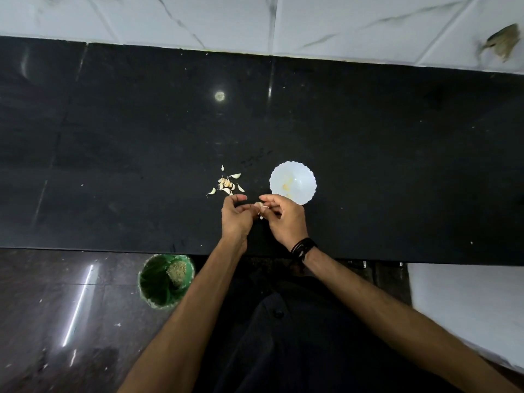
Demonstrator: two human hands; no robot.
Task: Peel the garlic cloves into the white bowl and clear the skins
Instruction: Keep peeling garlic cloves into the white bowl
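1. The left hand (234, 217) and right hand (283, 219) are pinching one garlic clove (258, 206) between them, mid-frame.
2. Loose cloves (226, 183) are lying on the black tabletop (113, 151), left of the white bowl (304, 177).

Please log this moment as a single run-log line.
both hands pinch garlic clove | left hand | right hand | white bowl beside | garlic pile waiting
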